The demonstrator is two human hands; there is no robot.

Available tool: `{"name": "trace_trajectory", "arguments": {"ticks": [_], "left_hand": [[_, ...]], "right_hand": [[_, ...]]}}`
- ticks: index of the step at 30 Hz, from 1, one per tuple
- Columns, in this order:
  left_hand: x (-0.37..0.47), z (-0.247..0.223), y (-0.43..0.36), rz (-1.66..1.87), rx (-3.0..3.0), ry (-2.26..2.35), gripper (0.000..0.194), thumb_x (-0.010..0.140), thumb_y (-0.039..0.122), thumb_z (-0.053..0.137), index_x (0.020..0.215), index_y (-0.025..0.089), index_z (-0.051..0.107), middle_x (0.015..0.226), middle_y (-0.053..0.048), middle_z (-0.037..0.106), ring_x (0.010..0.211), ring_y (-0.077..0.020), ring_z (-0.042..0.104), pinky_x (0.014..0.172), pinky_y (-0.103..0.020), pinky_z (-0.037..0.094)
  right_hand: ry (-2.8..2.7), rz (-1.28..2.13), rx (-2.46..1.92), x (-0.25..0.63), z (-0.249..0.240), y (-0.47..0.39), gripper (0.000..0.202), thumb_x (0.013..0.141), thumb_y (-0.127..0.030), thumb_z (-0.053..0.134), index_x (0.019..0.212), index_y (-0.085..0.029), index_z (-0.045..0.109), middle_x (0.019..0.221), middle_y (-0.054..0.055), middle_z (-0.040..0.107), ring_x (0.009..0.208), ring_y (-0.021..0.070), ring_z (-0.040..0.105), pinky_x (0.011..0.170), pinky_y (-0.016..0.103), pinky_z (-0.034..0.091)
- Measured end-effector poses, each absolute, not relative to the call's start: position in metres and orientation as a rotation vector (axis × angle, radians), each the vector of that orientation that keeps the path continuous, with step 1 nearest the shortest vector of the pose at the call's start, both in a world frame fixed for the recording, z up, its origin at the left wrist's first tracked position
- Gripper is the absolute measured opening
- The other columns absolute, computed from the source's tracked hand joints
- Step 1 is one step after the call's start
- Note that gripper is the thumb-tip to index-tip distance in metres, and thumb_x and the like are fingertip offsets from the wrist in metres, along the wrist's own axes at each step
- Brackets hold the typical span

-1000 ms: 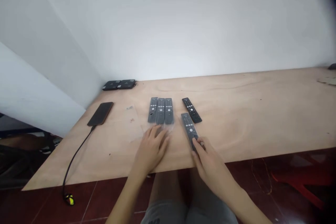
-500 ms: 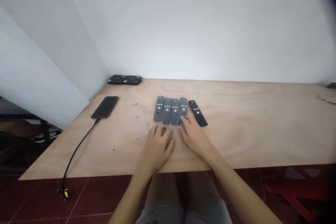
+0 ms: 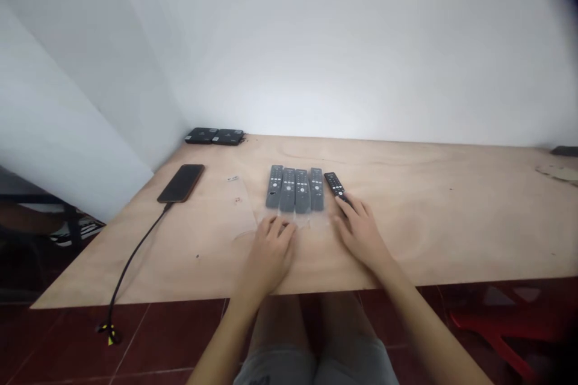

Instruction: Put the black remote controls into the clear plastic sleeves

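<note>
Several dark remotes in clear plastic sleeves (image 3: 302,190) lie side by side on the wooden table (image 3: 433,210). Just right of them, an unwrapped black remote (image 3: 334,183) lies tilted, its lower end under the fingers of my right hand (image 3: 361,231). That hand is spread and rests over the remote without closing round it. My left hand (image 3: 271,252) lies with fingers apart at the near ends of the sleeves, holding nothing. A flat clear plastic sleeve (image 3: 240,207) with small print lies to the left.
A phone (image 3: 181,183) lies at the left, with a black cable (image 3: 130,258) running over the table's front edge. Two black boxes (image 3: 228,137) sit at the back left by the wall. A red stool (image 3: 501,331) stands below at the right.
My right hand has moved right, from the rightmost sleeved remote to the unwrapped black one. My left hand has barely moved; its thumb has drawn in.
</note>
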State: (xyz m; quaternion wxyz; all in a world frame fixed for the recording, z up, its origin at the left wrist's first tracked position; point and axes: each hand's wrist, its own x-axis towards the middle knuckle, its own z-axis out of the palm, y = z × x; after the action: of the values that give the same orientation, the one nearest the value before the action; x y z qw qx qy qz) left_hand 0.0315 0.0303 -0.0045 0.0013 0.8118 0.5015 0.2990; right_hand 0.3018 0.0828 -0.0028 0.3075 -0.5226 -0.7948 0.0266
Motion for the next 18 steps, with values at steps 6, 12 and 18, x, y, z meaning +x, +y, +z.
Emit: {"name": "trace_trajectory", "arguments": {"ticks": [6, 12, 18], "left_hand": [[0.021, -0.003, 0.028, 1.080, 2.427, 1.618, 0.040, 0.100, 0.002, 0.048, 0.130, 0.021, 0.067, 0.122, -0.012, 0.068, 0.121, -0.0334, 0.054, 0.108, -0.054, 0.052], [0.003, -0.001, 0.025, 1.164, 2.319, 1.765, 0.032, 0.099, 0.008, 0.055, 0.123, 0.022, 0.070, 0.117, -0.012, 0.068, 0.116, -0.0344, 0.056, 0.104, -0.054, 0.052], [0.008, 0.006, 0.019, 1.134, 2.355, 1.575, 0.031, 0.102, 0.017, 0.063, 0.132, 0.024, 0.068, 0.127, -0.012, 0.066, 0.124, -0.0325, 0.059, 0.111, -0.054, 0.052]], "right_hand": [[-2.043, 0.123, -1.402, 0.335, -0.020, 0.089, 0.037, 0.110, -0.036, 0.055, 0.138, -0.020, 0.072, 0.151, 0.018, 0.066, 0.137, 0.0366, 0.064, 0.117, 0.063, 0.053], [-2.018, 0.376, -1.347, 0.396, -0.018, 0.035, 0.028, 0.108, -0.039, 0.062, 0.129, -0.027, 0.077, 0.148, 0.012, 0.069, 0.137, 0.0337, 0.067, 0.119, 0.058, 0.054], [-2.008, 0.718, -1.216, 0.416, -0.007, 0.006, 0.024, 0.108, -0.037, 0.065, 0.126, -0.030, 0.080, 0.152, 0.009, 0.070, 0.143, 0.0320, 0.065, 0.125, 0.058, 0.050]]}}
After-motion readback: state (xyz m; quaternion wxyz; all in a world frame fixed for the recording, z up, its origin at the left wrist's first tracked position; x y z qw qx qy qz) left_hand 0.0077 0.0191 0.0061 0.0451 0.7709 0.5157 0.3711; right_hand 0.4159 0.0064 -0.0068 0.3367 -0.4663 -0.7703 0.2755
